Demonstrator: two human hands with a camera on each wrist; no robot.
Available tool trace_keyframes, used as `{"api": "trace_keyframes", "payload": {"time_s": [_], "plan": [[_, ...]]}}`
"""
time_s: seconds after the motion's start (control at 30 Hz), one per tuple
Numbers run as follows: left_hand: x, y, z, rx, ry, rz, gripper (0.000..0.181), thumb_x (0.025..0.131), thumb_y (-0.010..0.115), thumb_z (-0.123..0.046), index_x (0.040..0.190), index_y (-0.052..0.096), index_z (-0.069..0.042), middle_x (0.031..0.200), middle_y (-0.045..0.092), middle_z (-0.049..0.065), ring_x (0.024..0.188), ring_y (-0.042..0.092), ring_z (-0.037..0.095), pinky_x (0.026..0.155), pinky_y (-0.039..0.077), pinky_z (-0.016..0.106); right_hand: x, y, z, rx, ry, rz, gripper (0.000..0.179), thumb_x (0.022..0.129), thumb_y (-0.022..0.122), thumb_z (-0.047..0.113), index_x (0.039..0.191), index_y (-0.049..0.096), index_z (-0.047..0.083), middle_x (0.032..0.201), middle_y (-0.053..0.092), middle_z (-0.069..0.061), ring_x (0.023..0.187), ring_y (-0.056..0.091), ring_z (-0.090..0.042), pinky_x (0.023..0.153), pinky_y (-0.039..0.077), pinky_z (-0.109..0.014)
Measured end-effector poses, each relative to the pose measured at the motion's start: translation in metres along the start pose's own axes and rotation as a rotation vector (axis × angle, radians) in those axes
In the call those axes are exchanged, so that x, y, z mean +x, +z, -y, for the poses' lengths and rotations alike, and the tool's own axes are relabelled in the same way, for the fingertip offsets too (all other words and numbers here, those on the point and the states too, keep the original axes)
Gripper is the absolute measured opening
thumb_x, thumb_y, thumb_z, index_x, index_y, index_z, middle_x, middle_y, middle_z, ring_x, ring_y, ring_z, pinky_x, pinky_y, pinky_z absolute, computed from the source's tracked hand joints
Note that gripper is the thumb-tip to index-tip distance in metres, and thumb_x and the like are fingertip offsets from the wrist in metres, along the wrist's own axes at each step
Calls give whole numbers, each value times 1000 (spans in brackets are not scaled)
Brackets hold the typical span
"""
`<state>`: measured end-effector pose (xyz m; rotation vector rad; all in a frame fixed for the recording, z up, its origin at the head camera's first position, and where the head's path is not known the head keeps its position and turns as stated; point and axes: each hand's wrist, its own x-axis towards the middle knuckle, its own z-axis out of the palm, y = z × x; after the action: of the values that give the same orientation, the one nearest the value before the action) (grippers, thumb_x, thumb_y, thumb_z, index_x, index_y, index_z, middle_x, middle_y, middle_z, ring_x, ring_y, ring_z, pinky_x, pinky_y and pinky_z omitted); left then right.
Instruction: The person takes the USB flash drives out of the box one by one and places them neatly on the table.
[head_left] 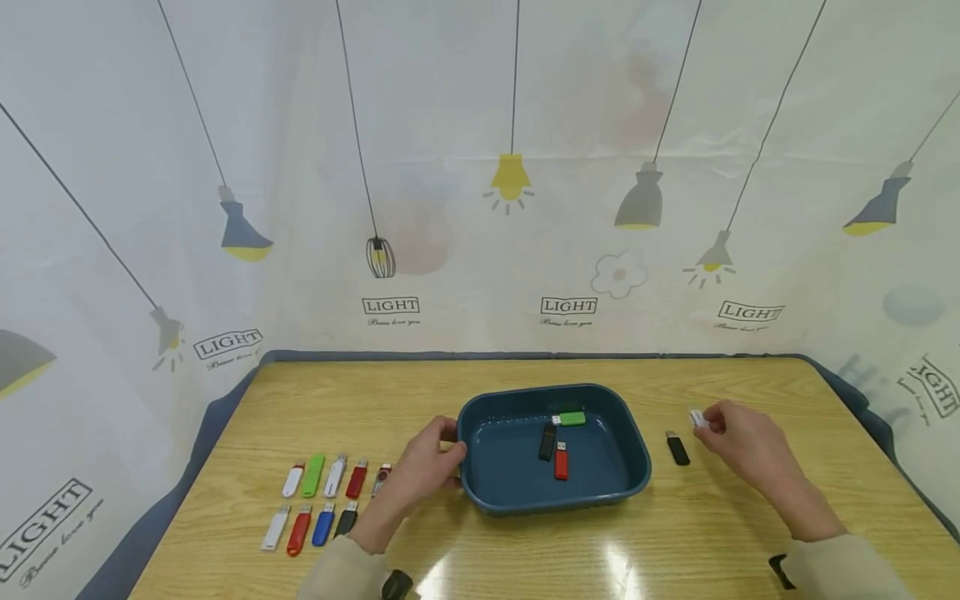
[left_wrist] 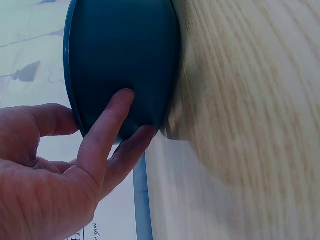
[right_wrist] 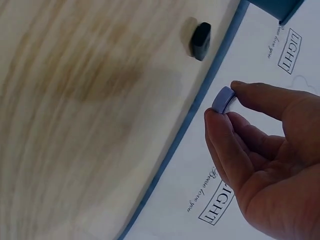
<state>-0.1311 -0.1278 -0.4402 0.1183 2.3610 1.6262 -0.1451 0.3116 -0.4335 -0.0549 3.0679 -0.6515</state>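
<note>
My right hand (head_left: 750, 446) pinches a white USB stick (head_left: 698, 419) between thumb and fingertips, right of the tray. In the right wrist view the stick (right_wrist: 222, 100) shows its end, pale and bluish. Beside that hand a black USB stick (head_left: 677, 448) lies on the table. My left hand (head_left: 423, 462) holds the left end of a dark blue tray (head_left: 553, 505), thumb at the rim and fingers against the outer wall (left_wrist: 125, 60). Inside the tray lie a green USB stick (head_left: 573, 418), a black one (head_left: 547, 442) and a red one (head_left: 561, 462).
To the left, two rows of several USB sticks lie on the wooden table (head_left: 352, 396), among them a green one (head_left: 312, 476), a blue one (head_left: 323, 525) and a red one (head_left: 299, 531). My left forearm partly covers the rows' right end. A lamp-patterned curtain (head_left: 465, 250) stands behind.
</note>
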Motion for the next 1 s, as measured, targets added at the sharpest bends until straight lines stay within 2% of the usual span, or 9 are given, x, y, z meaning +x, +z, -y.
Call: {"api": "trace_keyframes", "payload": {"time_s": [0.2,0.43,0.63,0.8,0.93,1.0], "plan": [[1,1,0,11,-7,0,38,103,56,-7,137,50,8,134,55,28,98,67,30,73,63,39,6,8,-7,-7,47,70,30,97,69,15,108,65,-12,91,67,-14,74,57,-22,65,48,-39],[1,1,-1,4,-13,-1,39,103,56,-8,138,49,8,134,55,27,97,66,29,73,63,39,8,14,-8,-32,55,100,30,96,70,14,106,63,-14,91,67,-19,76,58,-25,68,51,-44],[0,0,-1,9,-9,-2,38,103,56,-8,138,50,7,133,56,27,96,66,28,74,63,39,8,16,-7,-46,65,107,28,97,68,13,104,62,-13,84,62,-12,72,53,-24,64,45,-39],[0,0,-1,12,-1,-1,39,103,56,-7,137,50,8,133,56,27,96,67,28,73,63,39,10,18,-8,-55,63,114,27,97,67,13,104,62,-13,83,62,-12,70,53,-23,62,43,-37],[0,0,-1,12,0,-1,39,103,56,-7,137,49,8,132,56,27,96,67,28,73,63,39,9,17,-6,-65,69,113,33,99,65,15,109,60,-17,91,65,-21,77,59,-30,67,51,-44],[0,-1,-1,9,-1,-1,39,103,56,-8,138,50,8,133,56,27,96,67,28,73,63,39,7,16,-1,-76,47,70,38,100,64,17,113,59,-18,99,65,-28,84,63,-37,72,53,-51]]}}
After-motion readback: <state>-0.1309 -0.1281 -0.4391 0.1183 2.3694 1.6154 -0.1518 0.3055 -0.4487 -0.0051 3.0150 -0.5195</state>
